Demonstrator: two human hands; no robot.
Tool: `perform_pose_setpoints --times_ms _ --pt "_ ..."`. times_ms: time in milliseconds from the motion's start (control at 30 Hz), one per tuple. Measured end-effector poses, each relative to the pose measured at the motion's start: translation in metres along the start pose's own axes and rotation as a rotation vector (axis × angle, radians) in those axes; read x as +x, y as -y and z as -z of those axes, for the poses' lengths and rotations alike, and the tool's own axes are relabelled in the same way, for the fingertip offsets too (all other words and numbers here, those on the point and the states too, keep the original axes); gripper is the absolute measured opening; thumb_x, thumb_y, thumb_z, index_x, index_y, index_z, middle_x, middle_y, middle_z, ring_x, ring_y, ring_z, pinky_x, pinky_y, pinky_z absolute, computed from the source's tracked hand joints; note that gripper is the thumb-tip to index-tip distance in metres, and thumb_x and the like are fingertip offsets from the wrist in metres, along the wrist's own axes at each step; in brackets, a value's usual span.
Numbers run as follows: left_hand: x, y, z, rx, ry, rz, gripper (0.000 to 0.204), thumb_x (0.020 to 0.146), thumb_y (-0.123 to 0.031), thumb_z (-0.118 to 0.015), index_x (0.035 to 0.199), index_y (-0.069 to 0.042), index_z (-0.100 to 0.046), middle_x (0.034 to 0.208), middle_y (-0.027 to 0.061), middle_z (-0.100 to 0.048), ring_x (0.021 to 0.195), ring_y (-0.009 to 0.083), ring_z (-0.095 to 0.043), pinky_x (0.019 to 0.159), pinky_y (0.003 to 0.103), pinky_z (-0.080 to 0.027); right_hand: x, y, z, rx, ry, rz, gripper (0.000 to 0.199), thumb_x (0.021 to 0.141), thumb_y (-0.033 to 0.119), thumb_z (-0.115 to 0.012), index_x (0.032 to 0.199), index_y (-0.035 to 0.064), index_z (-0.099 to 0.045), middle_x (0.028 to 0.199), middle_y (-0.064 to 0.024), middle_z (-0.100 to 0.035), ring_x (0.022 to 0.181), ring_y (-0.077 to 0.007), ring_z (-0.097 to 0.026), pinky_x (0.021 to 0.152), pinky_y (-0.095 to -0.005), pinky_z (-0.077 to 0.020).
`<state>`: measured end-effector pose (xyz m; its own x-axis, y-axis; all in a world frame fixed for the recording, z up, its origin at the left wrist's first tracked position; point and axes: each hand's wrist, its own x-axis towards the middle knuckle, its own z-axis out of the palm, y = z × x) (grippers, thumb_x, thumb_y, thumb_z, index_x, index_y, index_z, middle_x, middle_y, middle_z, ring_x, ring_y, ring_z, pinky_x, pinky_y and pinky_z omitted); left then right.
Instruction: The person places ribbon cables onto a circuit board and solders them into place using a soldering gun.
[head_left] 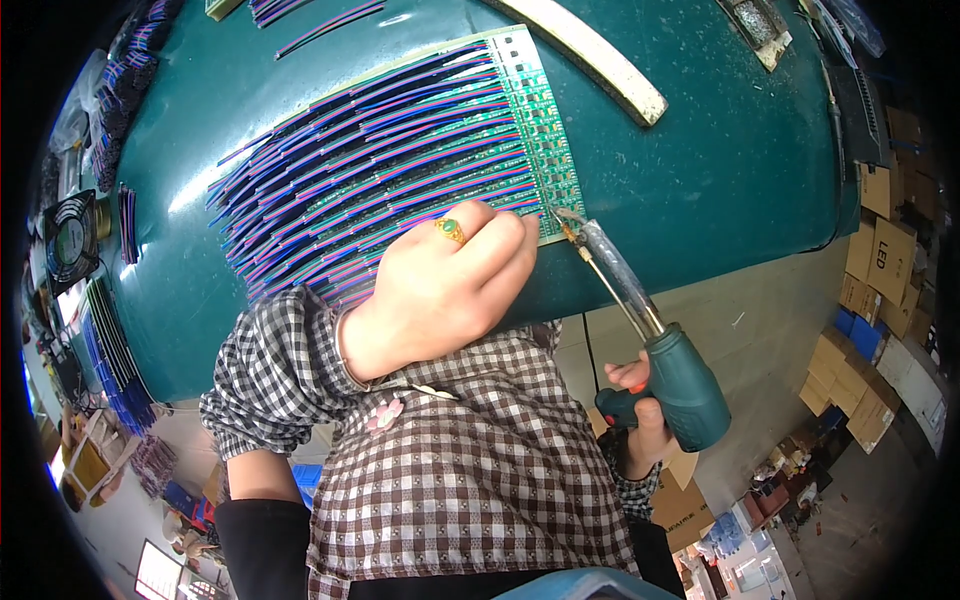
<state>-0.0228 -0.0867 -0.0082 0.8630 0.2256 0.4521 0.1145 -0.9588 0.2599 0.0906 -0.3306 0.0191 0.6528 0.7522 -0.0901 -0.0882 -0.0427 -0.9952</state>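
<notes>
My right hand point(650, 432) is wrapped round the handle of a green soldering gun point(688, 390). The gun's long metal barrel points up and left, its tip at the lower right end of a green circuit board panel point(548, 140). Rows of multicoloured ribbon wires point(370, 160) run left from the panel, fanned over the mat. Over the nearest wires, my left hand point(445, 285) is closed in a pinch beside the soldering tip, a green-stoned ring on one finger. Its fingertips are turned down, so what they hold is hidden.
The table has a green mat point(700, 170). A pale curved bar point(590, 55) lies beyond the panel, and a metal tray point(758, 30) stands far right. More wire bundles point(115, 360) and a small black fan point(75, 238) are at left. Cardboard boxes point(890, 260) line the right.
</notes>
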Motion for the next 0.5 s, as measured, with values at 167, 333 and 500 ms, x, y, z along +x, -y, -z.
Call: perform_pose_setpoints --times_ms 167,333,500 --pt "-0.0017 0.0008 -0.0056 0.012 -0.057 -0.006 0.03 0.066 -0.013 -0.061 0.094 -0.003 -0.065 0.079 0.0001 -0.047 0.069 0.011 -0.051 0.048 0.023 -0.041 -0.0017 -0.002 0.0005 0.011 -0.017 0.009 0.054 0.092 0.023 -0.063 0.123 -0.0174 -0.044 0.093 -0.019 -0.06 0.083 -0.0288 -0.062 0.083 -0.0469 -0.0553" --pt "-0.0014 0.0026 -0.0084 -0.004 -0.08 -0.007 0.028 0.065 -0.012 -0.062 0.092 -0.004 -0.065 0.077 -0.0001 -0.046 0.067 0.0108 -0.051 0.048 0.023 -0.04 -0.0006 -0.0022 0.0001 0.03 -0.007 0.009 0.053 0.091 0.021 -0.063 0.122 -0.0176 -0.044 0.093 -0.0188 -0.06 0.083 -0.0287 -0.062 0.083 -0.0466 -0.0554" --pt "-0.0011 0.0025 -0.0081 -0.009 -0.094 -0.007 0.028 0.064 -0.011 -0.062 0.091 -0.004 -0.065 0.076 0.0 -0.046 0.065 0.011 -0.051 0.048 0.023 -0.04 -0.0003 -0.0004 -0.0019 0.028 -0.015 -0.002 0.052 0.091 0.02 -0.063 0.122 -0.0177 -0.044 0.093 -0.0191 -0.06 0.083 -0.0287 -0.062 0.083 -0.0466 -0.0555"
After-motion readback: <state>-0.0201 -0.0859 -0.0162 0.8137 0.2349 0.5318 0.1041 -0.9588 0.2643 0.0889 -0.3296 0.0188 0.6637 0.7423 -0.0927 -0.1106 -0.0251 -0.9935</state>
